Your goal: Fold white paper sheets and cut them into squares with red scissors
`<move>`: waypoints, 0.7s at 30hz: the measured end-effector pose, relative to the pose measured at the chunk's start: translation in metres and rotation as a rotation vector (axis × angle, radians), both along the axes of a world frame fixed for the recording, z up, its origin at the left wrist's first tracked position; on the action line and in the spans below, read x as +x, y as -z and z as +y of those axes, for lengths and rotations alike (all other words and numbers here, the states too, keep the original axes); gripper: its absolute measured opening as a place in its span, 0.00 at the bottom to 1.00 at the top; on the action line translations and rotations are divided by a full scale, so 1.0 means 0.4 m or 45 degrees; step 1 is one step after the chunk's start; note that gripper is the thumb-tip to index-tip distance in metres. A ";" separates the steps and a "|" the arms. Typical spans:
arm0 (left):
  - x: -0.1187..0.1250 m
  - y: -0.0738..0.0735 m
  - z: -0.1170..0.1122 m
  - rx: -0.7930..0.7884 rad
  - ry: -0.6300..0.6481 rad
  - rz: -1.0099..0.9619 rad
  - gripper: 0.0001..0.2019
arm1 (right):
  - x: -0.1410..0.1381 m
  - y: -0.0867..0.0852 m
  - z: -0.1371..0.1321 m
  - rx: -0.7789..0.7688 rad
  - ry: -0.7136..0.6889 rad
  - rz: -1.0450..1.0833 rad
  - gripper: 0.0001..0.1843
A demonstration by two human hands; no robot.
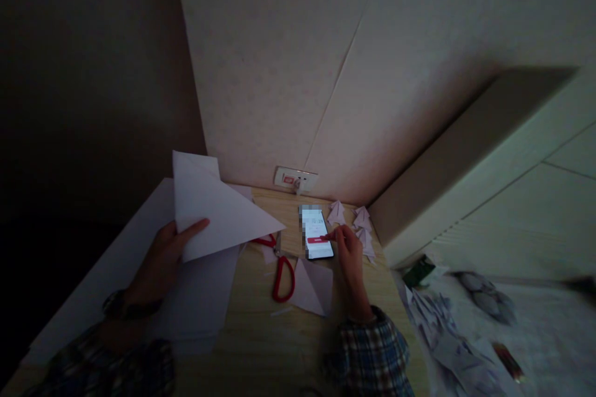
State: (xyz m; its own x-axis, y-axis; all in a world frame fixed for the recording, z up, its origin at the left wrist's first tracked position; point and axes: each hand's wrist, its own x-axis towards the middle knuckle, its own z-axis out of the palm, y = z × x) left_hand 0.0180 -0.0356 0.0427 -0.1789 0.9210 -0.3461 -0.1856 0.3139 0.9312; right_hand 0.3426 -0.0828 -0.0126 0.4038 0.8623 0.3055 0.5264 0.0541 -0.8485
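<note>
Plaid sleeves [372, 353] nearest, at the near edge. Worktop [258, 329]: pale wood, back edge along the wall. Paper stack [200, 304]: large white sheets covering the left side, probably put there to leave the middle bare for handling.

Folded sheet [223, 217]: big, pointed end to the right, raised above the stack toward the back left corner. Left hand [165, 254] has it, thumb across the face, fingers hidden behind, so closed on the paper. Likely lifted one-handed to free the other hand.

Paper heap [447, 335]: loose, off the right edge, on a lower pale surface. Right hand [349, 248]: fingers curled, one reaching to the screen; nothing seen held, but too dark to tell how tightly they close.

Phone [317, 251]: flat, lit, near the back edge right of centre, screen up, presumably so a finger can tap it. Scissors [277, 282]: red handles, between stack and phone, partly under the folded sheet's tip; seem parked within reach. Creased paper [316, 288]: just nearer than the phone. Small folded shapes [336, 214]: by the back right corner, perhaps grouped to stay out of the way.
</note>
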 end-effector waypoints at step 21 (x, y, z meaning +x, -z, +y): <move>-0.004 0.011 0.005 -0.005 0.010 0.002 0.23 | 0.006 -0.011 -0.003 0.037 0.054 0.045 0.17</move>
State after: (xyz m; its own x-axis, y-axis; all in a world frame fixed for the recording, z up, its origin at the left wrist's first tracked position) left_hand 0.0165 -0.0337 0.0384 -0.1724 0.9211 -0.3491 -0.1815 0.3186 0.9303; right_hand 0.3449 -0.0838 -0.0082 0.4510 0.8351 0.3150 0.4983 0.0572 -0.8651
